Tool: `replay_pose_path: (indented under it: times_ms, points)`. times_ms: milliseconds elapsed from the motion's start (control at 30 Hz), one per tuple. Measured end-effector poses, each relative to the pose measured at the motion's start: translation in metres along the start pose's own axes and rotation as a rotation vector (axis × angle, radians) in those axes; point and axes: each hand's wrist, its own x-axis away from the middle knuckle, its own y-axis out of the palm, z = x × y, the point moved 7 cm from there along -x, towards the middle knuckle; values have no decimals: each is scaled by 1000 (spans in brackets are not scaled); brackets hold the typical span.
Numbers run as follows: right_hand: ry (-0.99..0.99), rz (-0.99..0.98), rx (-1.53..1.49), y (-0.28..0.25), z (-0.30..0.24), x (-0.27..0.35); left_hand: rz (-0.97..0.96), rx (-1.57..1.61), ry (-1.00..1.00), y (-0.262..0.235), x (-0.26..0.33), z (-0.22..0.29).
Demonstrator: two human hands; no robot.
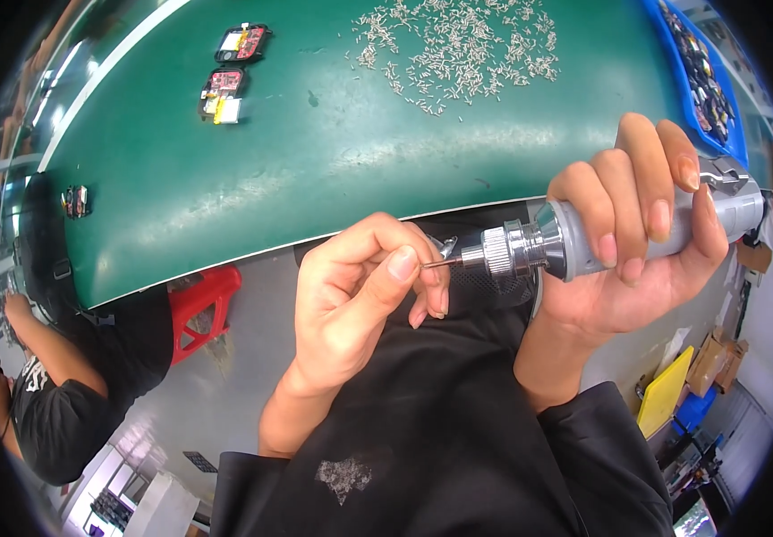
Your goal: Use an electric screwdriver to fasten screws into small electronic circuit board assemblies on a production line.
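One grey electric screwdriver (pixel 637 228) lies sideways in the right hand (pixel 646 242), whose fingers wrap its body, held above the lap. The left hand (pixel 360 295) pinches at the bit (pixel 442 263) with thumb and fingertips. Beyond the hands, the green tabletop (pixel 315 152) carries three small circuit boards (pixel 243 42) and a scatter of screws (pixel 458 49), too many to count. A blue bin (pixel 704 72) of dark parts sits beyond the right hand.

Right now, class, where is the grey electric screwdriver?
In the head view, right of centre, the grey electric screwdriver lies gripped in the right hand, its bit tip meeting the left hand fingertips.
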Motion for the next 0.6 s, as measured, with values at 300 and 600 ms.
replay_pose_path:
  times_ms: [300, 600]
  points:
    - [-59, -40, 124, 2, -5, 5, 144, -345, 96, 4, 6, 5]
    - [-28, 0, 64, -15, -4, -4, 98, -515, 64, 3, -7, 6]
